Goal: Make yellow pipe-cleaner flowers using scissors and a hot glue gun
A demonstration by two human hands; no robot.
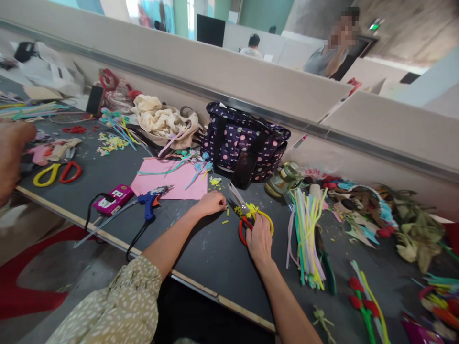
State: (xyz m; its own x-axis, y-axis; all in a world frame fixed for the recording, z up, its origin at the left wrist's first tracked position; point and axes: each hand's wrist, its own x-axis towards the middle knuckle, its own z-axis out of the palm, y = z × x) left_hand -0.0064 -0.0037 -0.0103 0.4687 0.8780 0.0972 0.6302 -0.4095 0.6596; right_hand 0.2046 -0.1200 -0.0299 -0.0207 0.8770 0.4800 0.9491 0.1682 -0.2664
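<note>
In the head view, my right hand (259, 239) grips a pair of scissors (245, 210) with one red and one yellow handle loop. The blades are spread and point away from me. To their left, my left hand (211, 204) is closed in a pinch; what sits between its fingertips is too small to make out. Small cut yellow pieces (225, 221) lie beside its fingertips, and a heap of yellow clippings (252, 209) is partly behind the scissors. Left of my left hand is a pink sheet (172, 179) with pipe-cleaner flowers (203, 166) on it.
A blue glue gun (148, 203) and purple power strip (114, 200) lie left. A dark dotted bag (247, 136), phone (244, 169) and glass jar (283, 180) stand behind. Pipe cleaners (307, 234) lie right. Another person's hand (14, 153) is at far left, near other scissors (57, 174).
</note>
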